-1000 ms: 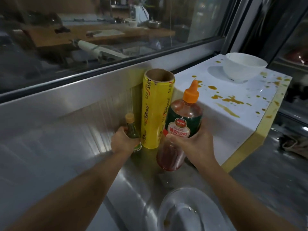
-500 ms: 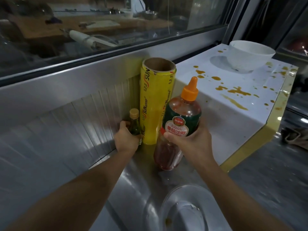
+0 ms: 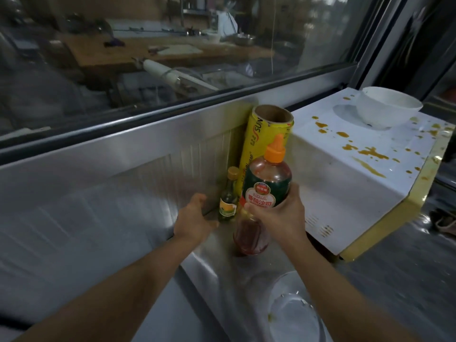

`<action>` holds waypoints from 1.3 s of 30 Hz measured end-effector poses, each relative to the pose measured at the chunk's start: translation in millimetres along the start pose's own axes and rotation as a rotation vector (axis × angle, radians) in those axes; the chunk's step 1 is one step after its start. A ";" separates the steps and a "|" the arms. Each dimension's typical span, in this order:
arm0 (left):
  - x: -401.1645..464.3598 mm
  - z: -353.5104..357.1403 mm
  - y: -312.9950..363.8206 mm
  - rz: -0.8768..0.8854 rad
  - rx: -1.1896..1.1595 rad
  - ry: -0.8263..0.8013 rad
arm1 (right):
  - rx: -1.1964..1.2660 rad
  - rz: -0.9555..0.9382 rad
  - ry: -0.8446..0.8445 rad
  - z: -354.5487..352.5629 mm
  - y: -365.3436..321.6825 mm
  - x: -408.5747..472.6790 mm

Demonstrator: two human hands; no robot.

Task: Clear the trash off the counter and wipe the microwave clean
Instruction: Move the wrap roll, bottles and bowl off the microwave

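Your right hand (image 3: 278,218) fingers curled round the sauce bottle (image 3: 265,191), left hand (image 3: 195,218) loosely curled beside the small bottle (image 3: 228,196), contact unclear, fingertips hidden.

At frame centre, a small bottle (image 3: 228,197), yellow wrap roll (image 3: 265,149) and sauce bottle (image 3: 265,193) crowd the corner beside the microwave (image 3: 350,193); open steel counter (image 3: 98,243) lies left of my hand.

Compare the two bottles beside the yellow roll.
The sauce bottle is far larger than the small bottle. The sauce bottle has an orange nozzle cap; the small bottle has a flat gold one. The right hand grips the sauce bottle; the small bottle stands free beside the left hand. Both are upright and labelled.
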State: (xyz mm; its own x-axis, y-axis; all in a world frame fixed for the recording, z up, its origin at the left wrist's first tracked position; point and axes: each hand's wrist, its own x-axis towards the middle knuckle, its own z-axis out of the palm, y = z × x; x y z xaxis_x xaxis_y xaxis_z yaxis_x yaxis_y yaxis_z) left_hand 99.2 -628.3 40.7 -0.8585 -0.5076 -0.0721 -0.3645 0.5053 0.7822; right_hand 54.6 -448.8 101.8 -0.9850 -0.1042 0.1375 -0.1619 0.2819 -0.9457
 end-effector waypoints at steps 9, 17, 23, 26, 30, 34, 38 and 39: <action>-26.9 -50.6 -35.3 0.014 -0.075 -0.063 | 0.076 0.045 -0.058 75.8 -7.6 -4.8; -30.8 -54.5 -50.1 0.016 -0.092 -0.097 | 0.010 -0.055 -0.019 109.2 -2.0 -2.8; -30.9 -47.7 -55.0 0.059 -0.119 -0.114 | -0.036 -0.061 0.009 119.8 -0.1 -1.6; -30.8 -43.4 -56.6 0.062 -0.116 -0.122 | -0.018 -0.004 -0.054 113.5 1.0 -3.2; -28.9 -39.9 -55.6 0.045 -0.118 -0.148 | -0.207 0.209 -0.111 101.6 14.4 -13.9; -26.8 -40.3 -53.9 0.061 -0.090 -0.154 | -0.342 0.275 -0.207 104.7 24.9 -17.3; -26.2 -43.5 -57.0 0.080 -0.077 -0.136 | -0.331 0.202 -0.184 110.1 26.3 -17.2; -27.0 -43.9 -57.8 0.076 -0.079 -0.132 | -0.343 0.188 -0.190 109.2 26.5 -18.5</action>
State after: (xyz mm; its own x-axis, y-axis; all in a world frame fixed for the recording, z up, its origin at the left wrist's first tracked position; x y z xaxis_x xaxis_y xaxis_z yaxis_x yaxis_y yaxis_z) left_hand 159.2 -674.4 24.6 -0.9244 -0.3714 -0.0869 -0.2712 0.4797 0.8345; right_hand 75.0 -543.5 42.1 -0.9759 -0.1856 -0.1150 -0.0228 0.6103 -0.7918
